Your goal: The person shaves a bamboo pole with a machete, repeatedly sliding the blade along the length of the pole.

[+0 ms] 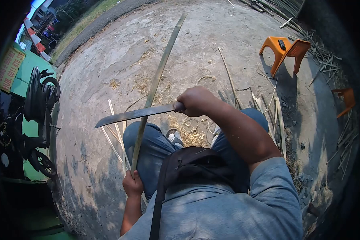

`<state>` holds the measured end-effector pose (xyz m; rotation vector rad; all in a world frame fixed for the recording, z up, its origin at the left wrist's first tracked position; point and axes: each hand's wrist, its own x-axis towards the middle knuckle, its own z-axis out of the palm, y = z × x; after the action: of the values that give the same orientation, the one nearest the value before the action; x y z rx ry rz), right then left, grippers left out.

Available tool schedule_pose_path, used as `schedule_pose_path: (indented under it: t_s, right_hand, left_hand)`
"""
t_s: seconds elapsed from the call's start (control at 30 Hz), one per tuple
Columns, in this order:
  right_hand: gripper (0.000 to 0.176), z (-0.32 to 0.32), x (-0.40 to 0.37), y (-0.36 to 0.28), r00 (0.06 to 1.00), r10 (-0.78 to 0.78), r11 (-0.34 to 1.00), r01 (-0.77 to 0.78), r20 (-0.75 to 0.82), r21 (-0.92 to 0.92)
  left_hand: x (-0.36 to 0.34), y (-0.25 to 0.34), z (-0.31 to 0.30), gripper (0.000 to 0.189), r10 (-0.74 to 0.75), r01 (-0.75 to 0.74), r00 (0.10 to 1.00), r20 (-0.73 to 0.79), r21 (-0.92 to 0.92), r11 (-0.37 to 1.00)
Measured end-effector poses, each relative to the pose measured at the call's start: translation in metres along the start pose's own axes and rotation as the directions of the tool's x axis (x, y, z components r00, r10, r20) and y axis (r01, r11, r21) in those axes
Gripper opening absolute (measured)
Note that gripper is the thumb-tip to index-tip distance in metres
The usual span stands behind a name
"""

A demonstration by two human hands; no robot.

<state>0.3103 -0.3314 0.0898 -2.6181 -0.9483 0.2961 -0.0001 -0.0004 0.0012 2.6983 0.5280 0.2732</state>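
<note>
My left hand (133, 183) grips the near end of a long green bamboo strip (159, 76), which runs up and away from me over my left knee. A long machete (134, 115) lies across the strip at about knee height, its handle held in my right hand (197, 101) and its blade pointing left. I am sitting, with my jeans-clad knees and white shoes (175, 138) below the blade. A black bag strap crosses my chest.
Cut bamboo strips (268, 114) lie on the concrete ground to my right and thin slivers by my left knee. An orange plastic stool (284, 50) stands at the upper right, with a phone on it. A parked motorbike (38, 116) is at the left.
</note>
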Motion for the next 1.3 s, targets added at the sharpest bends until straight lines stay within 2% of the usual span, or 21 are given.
schedule_pose_path:
  t_s: [0.17,0.37,0.47,0.67,0.9,1.1,1.3]
  right_hand:
    - [0.024,0.003,0.006,0.02,0.996,0.086,0.995,-0.085,-0.022,0.047]
    - [0.026,0.005,0.001,0.013,0.996,0.076,0.989,-0.08,0.037,0.125]
    - [0.025,0.005,0.001,0.002,0.996,0.036,0.997,-0.041,0.075,0.06]
    - [0.026,0.002,0.003,0.002,1.0,-0.008,1.0,0.007,0.03,0.02]
    - [0.027,0.001,0.005,0.023,0.996,0.092,0.992,-0.091,-0.002,0.092]
    - [0.025,0.008,0.001,0.017,1.0,0.006,0.99,-0.01,0.029,0.14]
    - [0.025,0.013,0.004,0.007,0.997,-0.073,0.996,0.071,0.036,0.056]
  left_hand:
    - [0.0,-0.001,0.001,0.066,0.01,-0.01,1.0,-0.012,0.0,1.0]
    - [0.0,0.002,0.0,0.065,0.024,-0.024,0.999,-0.022,-0.011,1.0]
    - [0.001,0.001,0.0,0.065,0.018,-0.018,1.0,-0.014,-0.003,1.0]
    - [0.0,0.002,0.0,0.065,0.004,-0.004,1.0,-0.014,-0.004,1.0]
    - [0.0,0.002,-0.001,0.066,-0.006,0.006,1.0,-0.016,-0.002,1.0]
    - [0.0,-0.002,0.003,0.066,0.017,-0.017,1.0,-0.023,-0.007,1.0]
    - [0.0,-0.004,0.005,0.064,0.017,-0.018,0.999,-0.03,-0.013,1.0]
